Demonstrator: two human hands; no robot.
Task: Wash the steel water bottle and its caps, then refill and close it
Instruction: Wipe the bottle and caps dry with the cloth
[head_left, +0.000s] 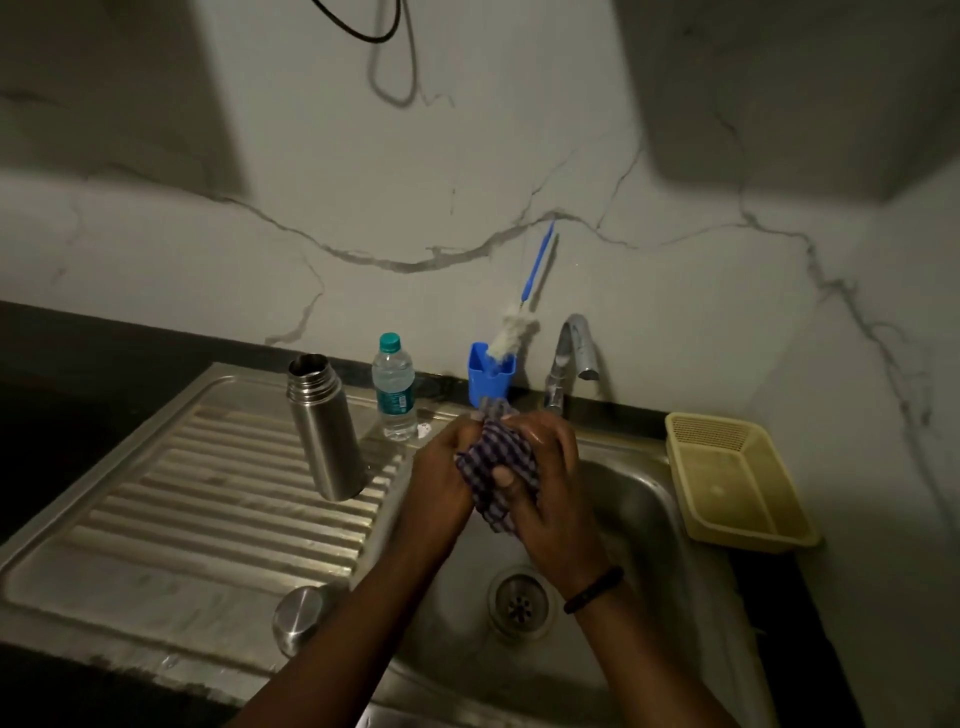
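The steel water bottle stands upright and uncapped on the ribbed drainboard, left of the sink. A round steel cap lies at the drainboard's front edge. Over the sink basin, my left hand and my right hand together grip a checked cloth bunched between them. Whether anything is wrapped inside the cloth is hidden. A black band sits on my right wrist.
A small clear plastic bottle with a teal cap stands behind the steel bottle. A blue cup holds a bottle brush leaning on the wall. The tap is at the back; a yellow basket sits right of the basin.
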